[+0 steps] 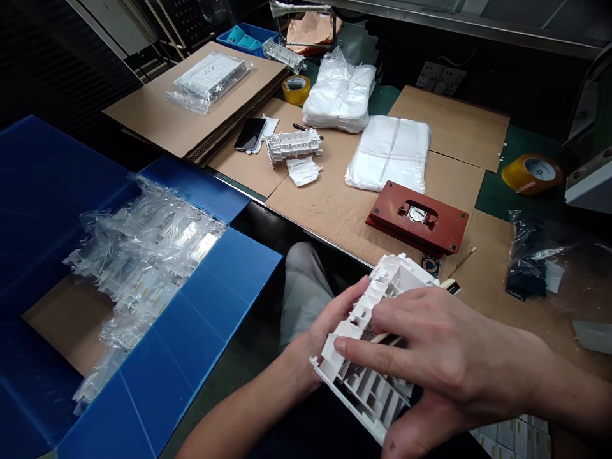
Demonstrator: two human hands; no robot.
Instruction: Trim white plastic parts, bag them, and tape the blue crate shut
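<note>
A white moulded plastic part [370,376] with many ribs and pockets lies in my two hands above my lap, at the table's near edge. My left hand [329,331] cradles it from below and the left side, fingers curled round it. My right hand [440,347] lies over its top, holding a thin wooden stick [449,282] against the part.
A blue corrugated box [157,357] at left holds several bagged white parts [143,255]. On the cardboard-covered table lie a red-brown fixture [418,220], another white part [292,145], stacks of clear bags [389,153], a phone [250,134] and tape rolls [531,172].
</note>
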